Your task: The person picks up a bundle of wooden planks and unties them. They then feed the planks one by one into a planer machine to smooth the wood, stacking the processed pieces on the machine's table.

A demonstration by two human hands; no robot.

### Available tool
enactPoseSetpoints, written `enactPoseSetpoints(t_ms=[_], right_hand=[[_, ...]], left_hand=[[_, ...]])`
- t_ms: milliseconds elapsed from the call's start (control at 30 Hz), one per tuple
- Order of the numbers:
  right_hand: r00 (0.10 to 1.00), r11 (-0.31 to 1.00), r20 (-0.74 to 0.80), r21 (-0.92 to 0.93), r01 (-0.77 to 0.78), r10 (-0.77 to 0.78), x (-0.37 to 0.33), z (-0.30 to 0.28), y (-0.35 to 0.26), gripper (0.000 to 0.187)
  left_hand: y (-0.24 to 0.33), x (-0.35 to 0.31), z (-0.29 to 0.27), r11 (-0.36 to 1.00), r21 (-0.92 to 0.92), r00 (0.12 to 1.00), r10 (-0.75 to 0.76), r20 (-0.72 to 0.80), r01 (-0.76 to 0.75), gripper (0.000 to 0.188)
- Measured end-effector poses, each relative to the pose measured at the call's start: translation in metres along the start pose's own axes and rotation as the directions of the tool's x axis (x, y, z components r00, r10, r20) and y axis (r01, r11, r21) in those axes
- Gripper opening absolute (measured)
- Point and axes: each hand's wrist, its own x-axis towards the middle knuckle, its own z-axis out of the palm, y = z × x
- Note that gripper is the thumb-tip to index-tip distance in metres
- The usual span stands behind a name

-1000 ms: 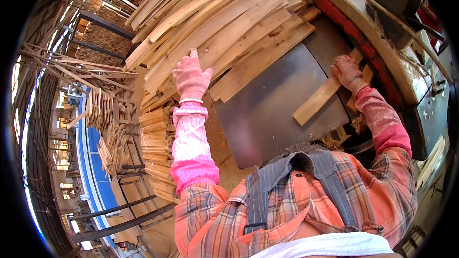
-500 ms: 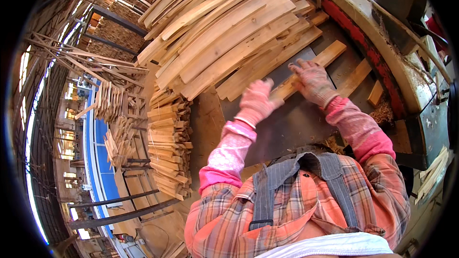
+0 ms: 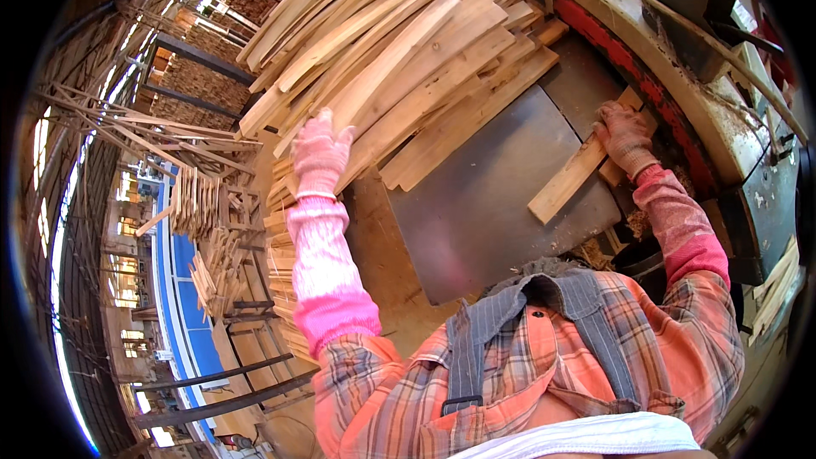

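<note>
My left hand [image 3: 321,153], in a pale work glove, grips the near end of a long wooden board [image 3: 406,49] on top of the big board stack [image 3: 463,76]. Its thumb stands on the right side of that board. My right hand [image 3: 626,139], also gloved, has its fingers curled over a shorter wooden board [image 3: 565,180]. That piece lies aslant on the grey metal table [image 3: 484,212], near its right side. Part of the shorter board is hidden beneath my right hand.
A machine with a red-edged body [image 3: 595,41] borders the table on the right. At the left, sticks are stacked [image 3: 285,289] beside the table. Further left are slat piles [image 3: 200,200], a blue panel [image 3: 183,272] and dark metal bars [image 3: 225,399].
My left hand has moved left from the table to the stack and taken hold of a board. My right hand has moved right, and the shorter board now lies further right and nearer.
</note>
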Motion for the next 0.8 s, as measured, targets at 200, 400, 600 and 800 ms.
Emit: enactPoseSetpoints(t_ms=[200, 400, 600, 800], right_hand=[[0.982, 0.982, 0.008, 0.000, -0.189, 0.189, 0.008, -0.004, 0.009, 0.040], [0.894, 0.903, -0.307, 0.176, 0.392, -0.328, -0.026, -0.013, -0.060, 0.037], [0.835, 0.828, -0.248, 0.166, 0.536, -0.491, -0.039, 0.006, -0.137, 0.039], [0.919, 0.919, 0.014, 0.031, 0.394, -0.395, -0.020, 0.024, -0.128, 0.027]], left_hand=[[0.077, -0.060, 0.000, -0.049, -0.727, 0.693, 0.352, 0.629, 0.684, 0.056], [0.136, -0.105, 0.066, -0.113, -0.665, 0.566, 0.639, 0.520, 0.738, 0.044], [0.209, -0.092, 0.060, 0.680, -0.712, 0.615, 0.490, 0.618, 0.172, 0.052], [0.107, -0.020, 0.051, 0.971, -0.178, 0.954, 0.106, -0.279, -0.160, 0.070]])
